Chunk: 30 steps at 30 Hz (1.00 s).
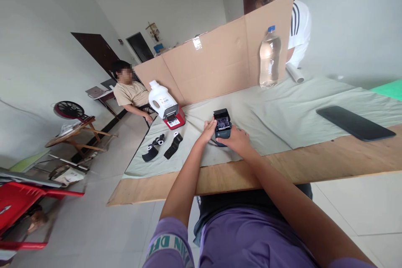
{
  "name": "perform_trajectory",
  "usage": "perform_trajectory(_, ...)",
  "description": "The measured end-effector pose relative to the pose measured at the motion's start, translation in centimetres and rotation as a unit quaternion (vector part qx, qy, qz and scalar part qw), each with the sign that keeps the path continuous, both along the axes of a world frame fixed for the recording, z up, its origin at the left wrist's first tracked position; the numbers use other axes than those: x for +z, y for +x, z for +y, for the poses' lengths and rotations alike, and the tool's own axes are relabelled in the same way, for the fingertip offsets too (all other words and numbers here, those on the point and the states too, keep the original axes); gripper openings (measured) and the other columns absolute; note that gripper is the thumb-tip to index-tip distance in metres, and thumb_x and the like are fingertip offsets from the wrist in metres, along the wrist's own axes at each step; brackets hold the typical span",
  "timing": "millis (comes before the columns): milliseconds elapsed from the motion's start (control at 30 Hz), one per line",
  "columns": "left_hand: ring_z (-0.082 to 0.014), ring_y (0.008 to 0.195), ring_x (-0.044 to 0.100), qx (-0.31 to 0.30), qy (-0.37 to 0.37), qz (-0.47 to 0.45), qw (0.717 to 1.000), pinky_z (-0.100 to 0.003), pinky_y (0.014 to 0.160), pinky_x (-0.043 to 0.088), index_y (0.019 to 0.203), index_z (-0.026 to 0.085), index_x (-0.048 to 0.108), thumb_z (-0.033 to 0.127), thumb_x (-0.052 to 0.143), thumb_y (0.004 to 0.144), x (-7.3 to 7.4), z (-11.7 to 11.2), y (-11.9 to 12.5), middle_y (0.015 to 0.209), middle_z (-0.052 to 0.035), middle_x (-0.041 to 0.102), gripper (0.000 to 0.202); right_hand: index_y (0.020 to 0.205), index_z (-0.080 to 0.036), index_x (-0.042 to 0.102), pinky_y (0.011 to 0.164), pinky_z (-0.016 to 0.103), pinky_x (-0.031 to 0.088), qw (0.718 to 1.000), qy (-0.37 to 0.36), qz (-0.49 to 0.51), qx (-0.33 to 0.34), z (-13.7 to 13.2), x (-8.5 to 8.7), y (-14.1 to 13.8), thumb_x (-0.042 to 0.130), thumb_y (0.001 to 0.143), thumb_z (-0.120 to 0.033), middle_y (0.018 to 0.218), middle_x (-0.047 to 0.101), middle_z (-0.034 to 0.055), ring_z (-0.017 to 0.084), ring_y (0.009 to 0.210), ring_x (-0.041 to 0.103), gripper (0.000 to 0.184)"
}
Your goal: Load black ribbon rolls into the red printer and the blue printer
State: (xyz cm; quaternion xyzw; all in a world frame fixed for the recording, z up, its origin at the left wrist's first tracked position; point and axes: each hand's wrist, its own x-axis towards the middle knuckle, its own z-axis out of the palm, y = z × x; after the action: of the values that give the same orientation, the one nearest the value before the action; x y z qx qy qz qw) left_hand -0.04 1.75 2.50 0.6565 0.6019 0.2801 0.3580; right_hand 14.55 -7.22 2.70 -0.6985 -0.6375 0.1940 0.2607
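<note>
A small black portable printer (222, 124) with its lid raised stands on the grey-green cloth (201, 155) in front of me. Its inner compartment faces up and shows a dark, shiny interior. My left hand (208, 131) is closed on the printer's left side. From the right, my right hand (238, 140) grips the front right corner, thumb across the front. To the left lie two small rolls, one with a black strip (173, 146) partly unwound, the other with a curled black strip (150, 153).
A white jug (162, 99) stands by a red-and-black device (176, 118) at the left. Behind is a cardboard panel (213, 67) with a water bottle (270, 58). A black phone-like slab (354, 123) lies right. One person (133, 92) sits left; another (301, 29) is behind the panel.
</note>
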Motion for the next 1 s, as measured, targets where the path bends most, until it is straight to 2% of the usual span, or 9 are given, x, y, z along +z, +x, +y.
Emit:
perform_trajectory(133,-0.0156,0.121,0.053,-0.004,0.115,0.018,0.993,-0.022,0.112,0.032,0.109,0.018,0.074,0.038,0.029,0.105,0.8,-0.5,-0.9,0.118,-0.0074,0.064,0.049,0.123,-0.014,0.054,0.101,0.05,0.038,1.0,-0.004,-0.002,-0.006,-0.2,0.2,0.0,0.071,0.072,-0.068,0.124,0.066,0.0186,0.04,0.123,0.054,0.076)
perform_trajectory(267,-0.0196,0.1,0.062,-0.067,0.168,-0.009,0.984,-0.03,0.103,0.043,0.076,0.017,0.076,0.044,0.036,0.101,1.6,-0.7,-2.0,0.095,-0.0076,0.07,0.054,0.123,-0.016,0.055,0.1,0.049,0.039,1.0,-0.005,0.004,-0.005,-0.3,0.3,0.0,0.073,0.072,-0.065,0.124,0.067,0.0167,0.039,0.123,0.054,0.073)
perform_trajectory(400,-0.0197,0.088,0.066,-0.13,0.15,0.035,0.98,-0.03,0.089,0.049,0.084,0.015,0.079,0.044,0.053,0.091,2.1,0.5,-1.9,0.087,-0.0063,0.074,0.04,0.123,-0.016,0.054,0.099,0.049,0.038,1.0,-0.001,0.0,-0.009,0.0,-0.1,-0.1,0.072,0.07,-0.067,0.124,0.067,0.0171,0.039,0.122,0.055,0.076)
perform_trajectory(533,-0.0203,0.098,0.068,-0.2,0.089,0.214,0.952,-0.026,0.087,0.05,0.104,0.021,0.079,0.034,0.067,0.08,2.9,2.1,-0.2,0.109,-0.0033,0.077,0.03,0.123,-0.016,0.054,0.099,0.048,0.038,1.0,-0.003,-0.002,-0.012,0.3,-0.5,0.0,0.071,0.07,-0.071,0.122,0.067,0.0171,0.039,0.123,0.054,0.078)
perform_trajectory(667,-0.0223,0.091,0.07,-0.221,0.023,0.316,0.922,-0.027,0.082,0.051,0.098,0.022,0.081,0.028,0.077,0.066,4.2,2.9,1.6,0.102,-0.0034,0.078,0.033,0.121,-0.017,0.054,0.099,0.048,0.038,1.0,-0.007,-0.005,-0.009,0.3,-0.4,0.2,0.07,0.071,-0.07,0.121,0.068,0.0162,0.039,0.123,0.055,0.075)
perform_trajectory(767,-0.0257,0.091,0.069,-0.193,0.033,0.326,0.925,-0.032,0.086,0.051,0.093,0.021,0.08,0.027,0.08,0.061,4.7,2.6,2.2,0.097,-0.0057,0.077,0.033,0.121,-0.018,0.054,0.098,0.049,0.039,1.0,-0.004,-0.005,-0.002,0.3,-0.4,0.3,0.069,0.072,-0.07,0.122,0.068,0.0156,0.039,0.122,0.056,0.073)
perform_trajectory(867,-0.0274,0.104,0.065,-0.157,0.085,0.316,0.932,-0.035,0.093,0.049,0.097,0.02,0.077,0.029,0.078,0.064,4.4,1.5,1.9,0.11,-0.0076,0.072,0.034,0.12,-0.018,0.054,0.096,0.05,0.04,1.0,0.004,-0.007,0.001,0.4,-0.6,0.3,0.068,0.072,-0.07,0.121,0.068,0.0159,0.04,0.122,0.056,0.072)
perform_trajectory(933,-0.0241,0.105,0.063,-0.132,0.148,0.237,0.951,-0.033,0.094,0.049,0.098,0.018,0.073,0.025,0.076,0.067,3.9,0.7,1.1,0.113,-0.0085,0.069,0.033,0.119,-0.018,0.055,0.096,0.049,0.041,1.0,0.012,-0.01,-0.004,0.4,-0.7,0.3,0.068,0.072,-0.071,0.12,0.069,0.0163,0.04,0.121,0.057,0.072)
perform_trajectory(1000,-0.0191,0.096,0.064,-0.099,0.207,0.096,0.969,-0.031,0.089,0.05,0.099,0.015,0.069,0.022,0.072,0.071,3.5,-0.2,-0.7,0.106,-0.008,0.068,0.029,0.119,-0.018,0.055,0.095,0.05,0.04,1.0,0.017,-0.013,-0.006,0.4,-0.8,0.2,0.067,0.072,-0.072,0.119,0.068,0.0168,0.04,0.119,0.057,0.073)
